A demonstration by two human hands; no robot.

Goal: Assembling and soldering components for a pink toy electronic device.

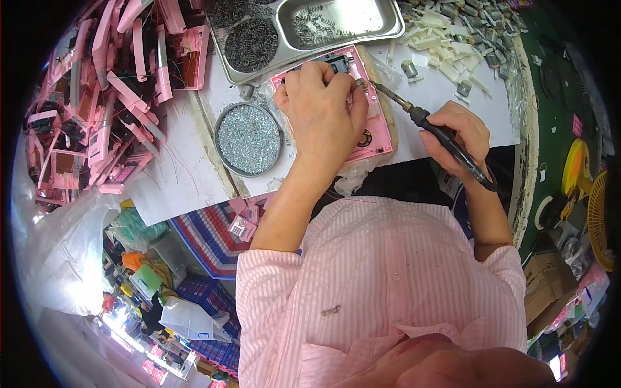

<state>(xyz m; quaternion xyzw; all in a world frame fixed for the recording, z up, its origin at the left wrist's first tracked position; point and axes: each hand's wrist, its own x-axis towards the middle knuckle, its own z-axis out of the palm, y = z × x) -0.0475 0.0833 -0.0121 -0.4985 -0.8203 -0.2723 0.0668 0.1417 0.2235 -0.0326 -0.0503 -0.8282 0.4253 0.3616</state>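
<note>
My left hand (323,110) rests over an open pink plastic casing (381,123) on the table. Its fingers are bent and pinched near the casing's upper middle; what they hold, if anything, is hidden. Black parts (339,63) sit inside the casing's far end, and a dark round part (365,138) lies at its near right. In my right hand (462,132) is a black-handled soldering iron (446,139), its slim metal tip slanting to the casing beside my left fingertips. Just left of the casing stands a round dish (248,139) full of small silvery screws.
A metal tray (388,32) at the back holds dark springs (251,44). Pink casings with red wires (107,97) are heaped at the left. White plastic parts (440,39) and small motors (409,69) lie back right. A yellow fan (598,220) stands at the far right.
</note>
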